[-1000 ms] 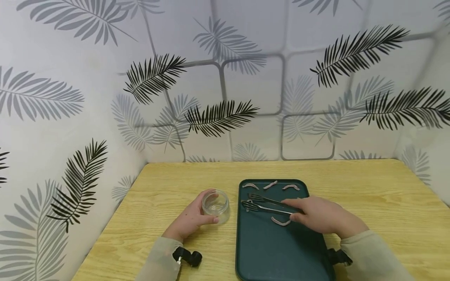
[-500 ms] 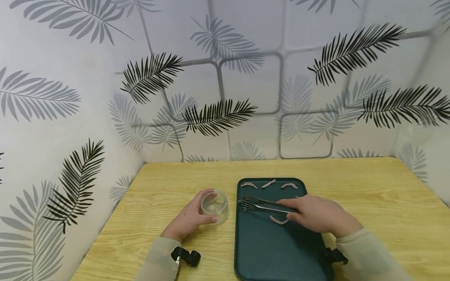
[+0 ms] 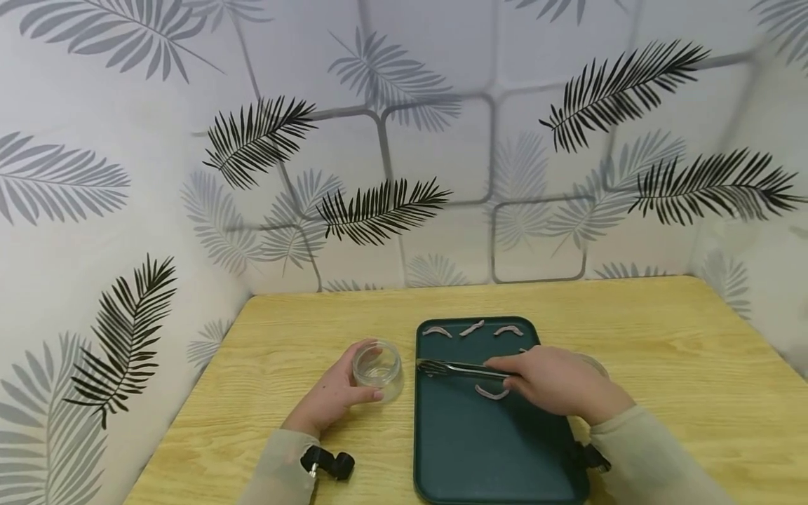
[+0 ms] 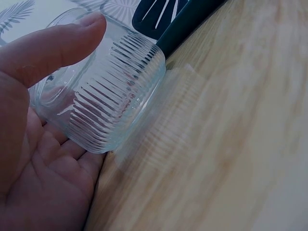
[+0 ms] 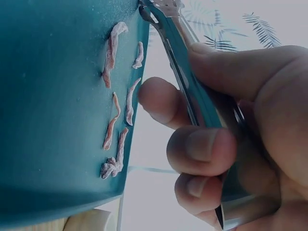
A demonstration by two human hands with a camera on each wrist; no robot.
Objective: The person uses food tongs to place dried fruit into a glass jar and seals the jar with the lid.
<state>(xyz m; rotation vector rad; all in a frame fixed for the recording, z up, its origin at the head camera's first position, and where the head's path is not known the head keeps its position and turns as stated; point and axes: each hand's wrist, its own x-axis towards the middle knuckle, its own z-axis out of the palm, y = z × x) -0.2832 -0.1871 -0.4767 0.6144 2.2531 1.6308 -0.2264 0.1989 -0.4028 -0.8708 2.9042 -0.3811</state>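
My left hand (image 3: 331, 393) holds a clear glass jar (image 3: 377, 368) upright on the table, left of the tray. The left wrist view shows the thumb along the side of this ribbed jar (image 4: 120, 91). My right hand (image 3: 558, 379) grips metal tongs (image 3: 467, 369) over the dark green tray (image 3: 492, 449). Their slotted ends come together at the tray's left edge, where a small pale bit shows beneath them. Thin pinkish, white-dusted strips of what looks like raw meat lie on the tray, among them a curved strip (image 3: 492, 393) below the tongs and another strip (image 5: 111, 53).
Along the tray's far end lie three strips, including a left strip (image 3: 437, 331). A clear round rim (image 3: 593, 365) shows behind my right hand. The wooden table (image 3: 315, 315) meets a leaf-patterned wall (image 3: 435, 238) at the back.
The tongs' two arms, apart a second ago, have drawn together at the tray's left edge. The left hand keeps its hold on the jar. The head view has shifted slightly.
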